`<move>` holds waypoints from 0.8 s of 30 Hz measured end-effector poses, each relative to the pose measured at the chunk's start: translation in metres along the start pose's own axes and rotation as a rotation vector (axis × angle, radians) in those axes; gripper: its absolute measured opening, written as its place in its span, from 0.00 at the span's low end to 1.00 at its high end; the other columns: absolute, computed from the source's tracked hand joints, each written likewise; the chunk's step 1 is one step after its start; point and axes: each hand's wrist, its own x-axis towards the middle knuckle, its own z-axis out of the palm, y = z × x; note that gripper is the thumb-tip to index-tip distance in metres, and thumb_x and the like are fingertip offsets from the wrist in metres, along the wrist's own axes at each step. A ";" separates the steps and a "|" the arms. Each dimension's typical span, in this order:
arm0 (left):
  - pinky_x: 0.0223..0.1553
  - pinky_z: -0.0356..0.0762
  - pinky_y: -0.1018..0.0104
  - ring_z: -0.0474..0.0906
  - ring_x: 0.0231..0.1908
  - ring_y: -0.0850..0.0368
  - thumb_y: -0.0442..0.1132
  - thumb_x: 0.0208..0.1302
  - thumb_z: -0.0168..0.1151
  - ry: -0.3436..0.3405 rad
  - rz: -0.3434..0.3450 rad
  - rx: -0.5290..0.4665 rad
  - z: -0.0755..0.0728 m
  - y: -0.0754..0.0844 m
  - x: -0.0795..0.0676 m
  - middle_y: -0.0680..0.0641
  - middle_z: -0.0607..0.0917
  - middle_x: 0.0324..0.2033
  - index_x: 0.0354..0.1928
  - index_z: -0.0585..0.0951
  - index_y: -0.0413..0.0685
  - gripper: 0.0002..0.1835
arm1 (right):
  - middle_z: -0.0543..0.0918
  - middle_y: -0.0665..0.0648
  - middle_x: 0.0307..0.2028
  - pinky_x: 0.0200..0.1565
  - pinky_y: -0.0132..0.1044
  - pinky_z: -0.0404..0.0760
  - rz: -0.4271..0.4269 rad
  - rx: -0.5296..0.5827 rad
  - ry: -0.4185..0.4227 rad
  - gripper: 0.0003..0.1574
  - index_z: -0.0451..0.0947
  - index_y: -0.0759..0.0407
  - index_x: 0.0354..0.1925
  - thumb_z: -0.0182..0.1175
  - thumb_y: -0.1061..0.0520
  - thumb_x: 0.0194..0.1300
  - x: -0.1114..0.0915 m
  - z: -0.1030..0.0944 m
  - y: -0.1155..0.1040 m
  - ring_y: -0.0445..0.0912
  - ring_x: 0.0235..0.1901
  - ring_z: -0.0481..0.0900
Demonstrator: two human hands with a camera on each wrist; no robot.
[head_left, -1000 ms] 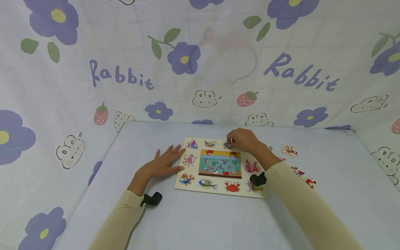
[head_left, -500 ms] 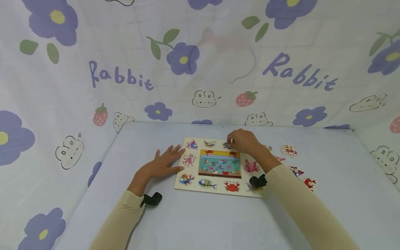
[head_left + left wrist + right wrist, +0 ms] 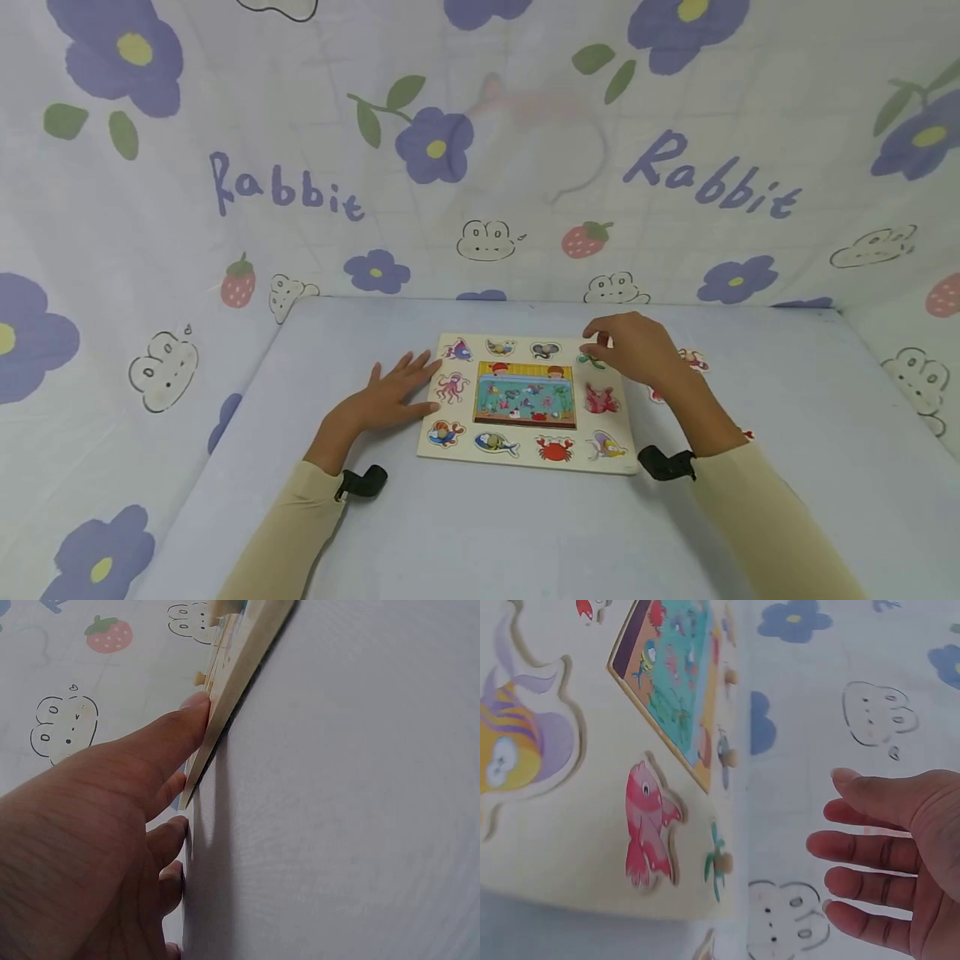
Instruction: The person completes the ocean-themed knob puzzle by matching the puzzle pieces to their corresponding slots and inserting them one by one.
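Board [image 3: 525, 437] of pale wood shows bright sea creatures [image 3: 555, 450] around an aquarium picture [image 3: 525, 396], 2 hands [image 3: 392, 398] [image 3: 637, 347] loosely spread.

So the outfit's pretty basic: long beige sleeves, left one [image 3: 281, 533] and right one [image 3: 772, 521], both plain and fairly snug, stopping around the wrist. The left has a few soft creases near the cuff. Each wrist gets a chunky little black camera, left camera [image 3: 366, 481] and right camera [image 3: 663, 463], stubby with a rounded end, on what looks like a thin dark band. Left hand [image 3: 386, 401] and right hand [image 3: 636, 348] are bare, with a neat rounded thumbnail [image 3: 845, 775] on the right.
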 end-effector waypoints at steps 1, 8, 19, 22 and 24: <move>0.70 0.25 0.29 0.36 0.79 0.40 0.60 0.73 0.57 0.001 0.000 0.001 0.000 0.000 0.000 0.45 0.47 0.81 0.82 0.52 0.58 0.43 | 0.87 0.54 0.36 0.33 0.42 0.79 0.014 0.004 0.000 0.19 0.85 0.59 0.52 0.69 0.51 0.67 -0.006 -0.002 0.003 0.48 0.32 0.79; 0.70 0.25 0.28 0.36 0.79 0.39 0.61 0.73 0.57 0.001 -0.004 0.013 0.001 -0.002 0.000 0.45 0.47 0.81 0.82 0.52 0.57 0.43 | 0.86 0.53 0.35 0.31 0.40 0.78 0.078 0.032 0.001 0.21 0.85 0.59 0.54 0.68 0.50 0.68 -0.047 -0.014 0.022 0.47 0.31 0.79; 0.70 0.26 0.27 0.35 0.79 0.39 0.62 0.72 0.56 0.006 0.004 0.020 0.003 -0.004 0.002 0.45 0.46 0.81 0.82 0.52 0.58 0.43 | 0.86 0.54 0.36 0.30 0.40 0.80 0.167 0.054 -0.011 0.21 0.84 0.60 0.54 0.69 0.51 0.67 -0.094 -0.036 0.051 0.48 0.33 0.80; 0.70 0.25 0.28 0.35 0.79 0.40 0.61 0.72 0.57 0.002 0.006 0.011 0.002 -0.002 0.002 0.45 0.47 0.81 0.82 0.52 0.58 0.43 | 0.86 0.55 0.37 0.28 0.37 0.78 0.193 0.080 -0.026 0.22 0.84 0.61 0.55 0.68 0.51 0.68 -0.103 -0.038 0.061 0.48 0.34 0.79; 0.70 0.25 0.27 0.35 0.79 0.39 0.61 0.72 0.57 0.002 0.008 0.004 0.002 -0.001 0.002 0.45 0.47 0.81 0.81 0.52 0.57 0.43 | 0.85 0.54 0.36 0.28 0.37 0.77 0.204 0.088 -0.036 0.20 0.84 0.61 0.53 0.67 0.52 0.68 -0.108 -0.038 0.069 0.49 0.34 0.79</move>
